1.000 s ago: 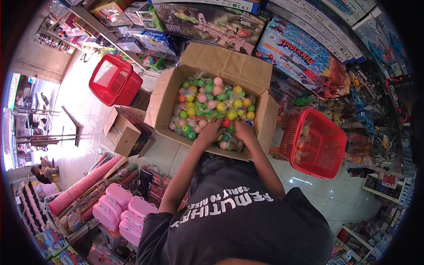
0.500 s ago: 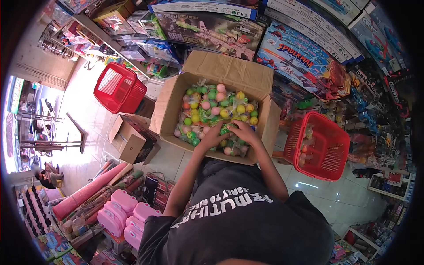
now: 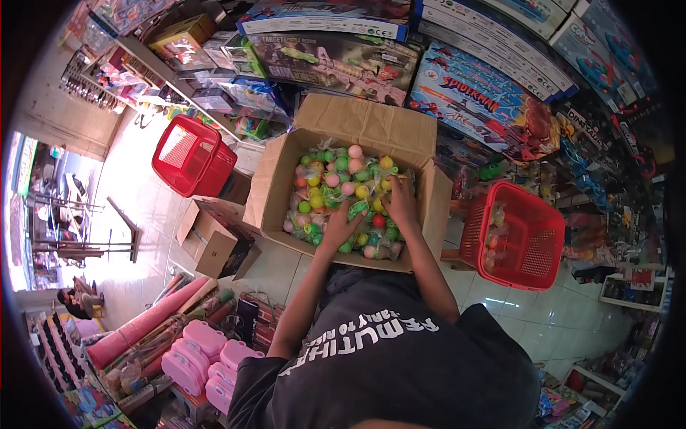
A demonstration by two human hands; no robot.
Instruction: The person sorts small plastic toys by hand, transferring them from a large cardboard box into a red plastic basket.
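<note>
A large open cardboard box (image 3: 275, 175) in front of me holds many small toy balls (image 3: 316, 201) in green, yellow, pink and orange, mostly wrapped in clear plastic. Over the middle of the heap, my left hand (image 3: 341, 227) is closed on a green ball in clear plastic (image 3: 356, 209), gripped at its fingertips. My right hand (image 3: 402, 204) reaches into the right side of the box. Its thumb and fingers are apart, beside a yellow ball (image 3: 386, 184); the fingertips are partly hidden among the wrapped balls.
Right of the box stands a red plastic basket (image 3: 532, 243) with a few wrapped balls inside. Another red basket (image 3: 193, 161) and a smaller open carton (image 3: 216, 239) are at the left. Boxed toys (image 3: 486, 100) line the far side. Pink cases (image 3: 196, 354) sit at lower left.
My right hand has moved away from my left, up and to the right into the balls. My left hand has shifted slightly left and keeps the green wrapped ball. A red ball now shows between them.
</note>
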